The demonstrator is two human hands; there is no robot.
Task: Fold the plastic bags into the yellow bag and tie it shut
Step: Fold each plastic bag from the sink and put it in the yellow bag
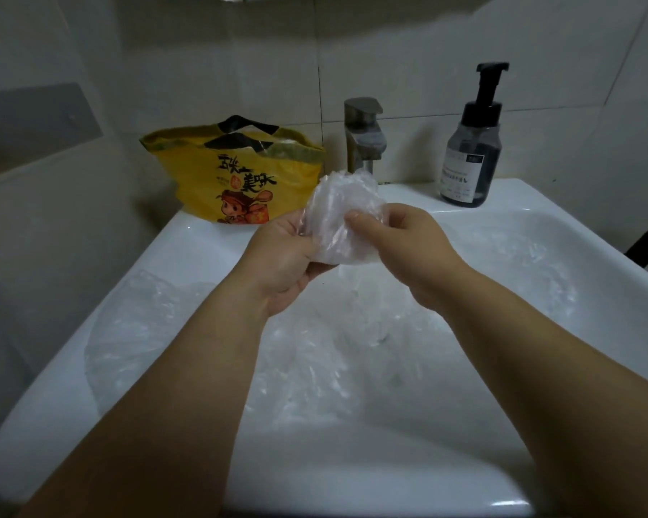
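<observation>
Gripping clear bag; yellow bag lettered 美味.

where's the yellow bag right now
In the head view the yellow bag stands upright on the sink rim, back left, just left of the faucet.

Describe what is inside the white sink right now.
Loose clear plastic bags fill the sink basin, one spilling over its left rim. The left hand and right hand hold another bunched bag above. The drain and basin floor are covered.
</observation>
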